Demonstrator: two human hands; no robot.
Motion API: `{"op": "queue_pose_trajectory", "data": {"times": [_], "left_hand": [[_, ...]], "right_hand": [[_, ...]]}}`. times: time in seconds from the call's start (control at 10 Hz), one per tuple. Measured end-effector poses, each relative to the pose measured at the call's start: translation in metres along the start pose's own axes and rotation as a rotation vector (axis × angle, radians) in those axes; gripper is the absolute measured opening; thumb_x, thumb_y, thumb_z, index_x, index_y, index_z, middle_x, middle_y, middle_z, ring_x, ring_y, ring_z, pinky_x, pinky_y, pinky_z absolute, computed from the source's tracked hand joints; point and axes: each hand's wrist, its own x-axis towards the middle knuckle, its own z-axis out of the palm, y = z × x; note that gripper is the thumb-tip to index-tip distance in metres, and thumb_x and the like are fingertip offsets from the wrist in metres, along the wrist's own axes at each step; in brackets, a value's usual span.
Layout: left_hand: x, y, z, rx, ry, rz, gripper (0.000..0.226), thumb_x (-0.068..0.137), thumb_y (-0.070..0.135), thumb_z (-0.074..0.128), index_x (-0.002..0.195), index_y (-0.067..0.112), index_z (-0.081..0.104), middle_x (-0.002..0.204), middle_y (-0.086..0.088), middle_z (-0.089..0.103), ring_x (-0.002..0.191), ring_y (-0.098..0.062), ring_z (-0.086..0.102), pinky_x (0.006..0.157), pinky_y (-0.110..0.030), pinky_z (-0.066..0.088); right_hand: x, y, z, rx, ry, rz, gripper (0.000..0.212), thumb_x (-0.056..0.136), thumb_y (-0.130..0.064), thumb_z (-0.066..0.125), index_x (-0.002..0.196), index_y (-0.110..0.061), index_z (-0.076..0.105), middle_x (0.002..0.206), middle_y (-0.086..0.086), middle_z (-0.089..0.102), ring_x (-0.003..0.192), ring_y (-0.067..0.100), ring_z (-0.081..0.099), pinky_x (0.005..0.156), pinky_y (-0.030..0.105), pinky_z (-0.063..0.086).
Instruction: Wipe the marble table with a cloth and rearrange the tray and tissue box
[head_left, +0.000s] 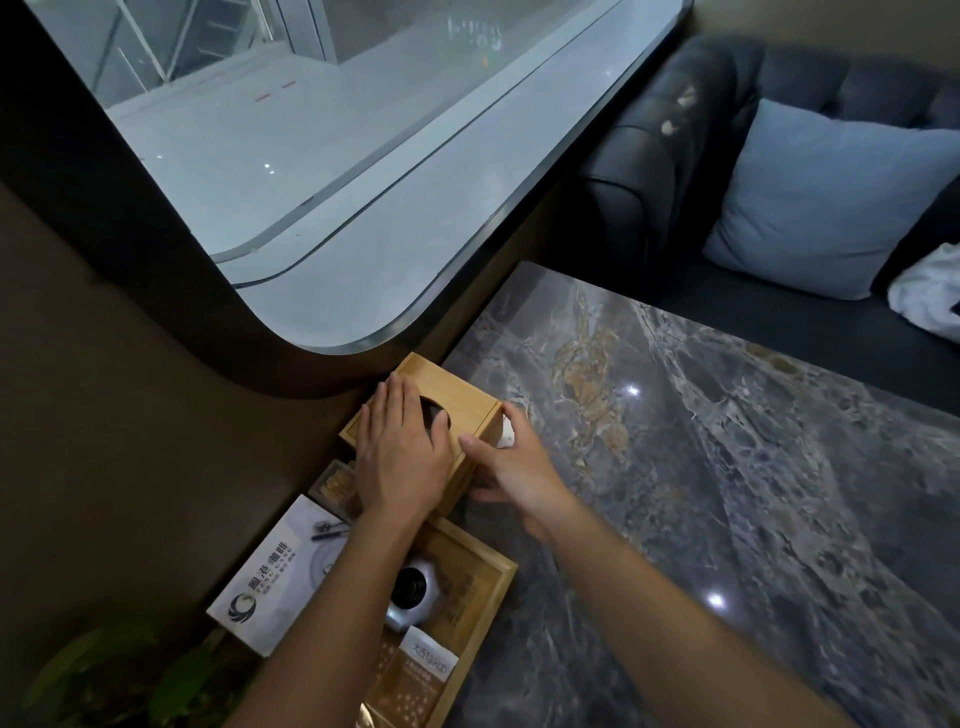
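Currently, past the wooden tray (496, 569), the left hand (400, 452) is lying flat and open atop the tissue box (457, 397) while the right hand (511, 462) is cupping its side, holding it at the table's wall-side edge. Both palms should be pressing evenly so it is sliding squarely. Beyond, the marble table (727, 467) is lying bare before a dark sofa (675, 156).

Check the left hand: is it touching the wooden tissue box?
Touching. The head view shows the left hand lying flat on the top of the wooden tissue box, fingers partly covering its oval opening, with no gap visible.
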Motion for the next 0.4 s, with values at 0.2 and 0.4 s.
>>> {"op": "queue_pose_trajectory", "data": {"times": [0.2,0.4], "left_hand": [[0.003,0.001,-0.006,0.009,-0.026,-0.004,0.058,0.095,0.038,0.035,0.145,0.013,0.020,0.157,-0.008,0.021,0.145,-0.023,0.012,0.117,-0.038,0.010],[0.006,0.025,-0.024,0.012,0.002,0.016,0.048,0.092,0.039,0.041,0.130,0.010,0.044,0.137,-0.011,0.051,0.127,-0.027,0.045,0.108,-0.045,0.035]], "right_hand": [[-0.002,-0.009,-0.007,-0.271,0.050,-0.074,0.052,0.079,-0.039,0.065,0.125,-0.021,0.046,0.108,-0.010,0.059,0.080,-0.003,0.052,0.063,0.013,0.040],[-0.013,-0.034,-0.033,-0.641,0.246,-0.214,0.072,0.080,-0.050,0.058,0.139,-0.021,0.028,0.145,0.008,0.040,0.129,0.028,0.040,0.104,0.050,0.039]]}}
